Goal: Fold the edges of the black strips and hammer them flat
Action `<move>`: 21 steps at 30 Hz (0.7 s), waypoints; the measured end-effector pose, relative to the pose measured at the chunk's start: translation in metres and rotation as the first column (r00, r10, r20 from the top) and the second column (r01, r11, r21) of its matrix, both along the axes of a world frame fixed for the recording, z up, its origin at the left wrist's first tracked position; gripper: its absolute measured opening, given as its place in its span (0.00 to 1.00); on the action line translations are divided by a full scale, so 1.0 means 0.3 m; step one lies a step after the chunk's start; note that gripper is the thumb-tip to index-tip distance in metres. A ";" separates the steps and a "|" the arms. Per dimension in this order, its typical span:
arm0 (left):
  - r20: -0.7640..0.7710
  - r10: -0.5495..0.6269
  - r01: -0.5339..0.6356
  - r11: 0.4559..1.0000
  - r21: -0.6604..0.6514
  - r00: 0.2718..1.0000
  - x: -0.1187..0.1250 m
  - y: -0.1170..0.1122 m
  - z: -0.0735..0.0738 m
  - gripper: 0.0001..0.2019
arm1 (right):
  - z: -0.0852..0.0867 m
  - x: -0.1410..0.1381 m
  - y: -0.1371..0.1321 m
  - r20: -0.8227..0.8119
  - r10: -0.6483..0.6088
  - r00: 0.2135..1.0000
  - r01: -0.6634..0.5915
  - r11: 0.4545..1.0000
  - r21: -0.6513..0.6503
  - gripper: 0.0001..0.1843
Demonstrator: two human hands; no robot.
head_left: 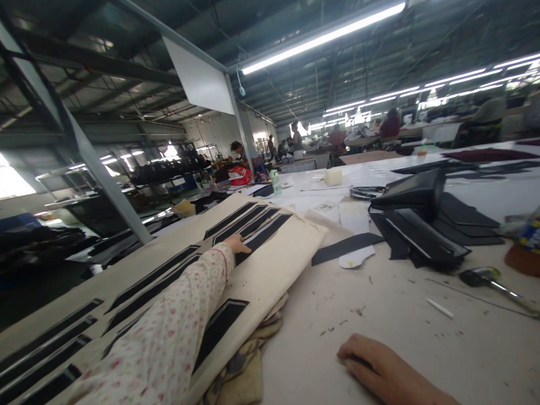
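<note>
My left hand [238,245] reaches over a large cream board [293,246], its fingers closed at the lower end of a black strip [271,229] with slanted ends. The fingertips are partly hidden. More black strips [155,277] lie in rows on the board, and another black strip [223,325] lies near its front edge, beside my sleeve. On the pale tabletop [310,325], my right hand [373,358] rests with its fingers curled together, and nothing shows in it. Folded patterned cloth [244,369] sticks out from under the board.
Black folded pieces [421,221] are piled to the right of the board. A black-headed hammer [480,276], a white stick [439,308] and a bottle with a blue label [537,237] lie at right. A metal post [105,179] rises at left. People work farther back.
</note>
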State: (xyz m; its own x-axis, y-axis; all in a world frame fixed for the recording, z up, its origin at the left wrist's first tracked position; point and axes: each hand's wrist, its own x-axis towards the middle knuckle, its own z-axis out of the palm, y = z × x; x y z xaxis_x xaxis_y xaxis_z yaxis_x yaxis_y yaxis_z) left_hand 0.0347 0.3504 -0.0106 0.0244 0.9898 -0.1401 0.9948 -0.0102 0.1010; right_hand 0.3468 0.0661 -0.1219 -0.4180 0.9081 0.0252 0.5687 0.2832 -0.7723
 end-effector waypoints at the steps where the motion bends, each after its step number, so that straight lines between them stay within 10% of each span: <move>1: -0.015 -0.001 0.001 1.000 -0.009 1.000 0.007 0.000 0.009 0.13 | 0.003 -0.001 -0.001 -0.002 -0.004 1.000 0.004 1.000 0.003 0.13; 14: 0.146 -0.336 0.328 0.941 0.082 0.930 0.343 -0.273 0.294 0.22 | 0.016 0.008 0.010 -0.093 -0.036 0.995 0.036 0.999 0.002 0.14; 21: 0.387 -0.688 0.734 0.678 0.040 0.614 0.478 -0.692 0.491 0.25 | -0.005 0.243 0.098 -0.235 -0.541 0.807 0.567 0.822 0.054 0.26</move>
State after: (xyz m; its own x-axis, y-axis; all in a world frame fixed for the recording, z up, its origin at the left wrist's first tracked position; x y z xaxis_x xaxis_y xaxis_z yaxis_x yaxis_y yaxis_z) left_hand 0.1781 0.1428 0.1366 0.7820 0.6181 -0.0798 0.5743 -0.6649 0.4776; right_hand 0.4197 0.0955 -0.1234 0.1817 0.9682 0.1718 0.4928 0.0616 -0.8679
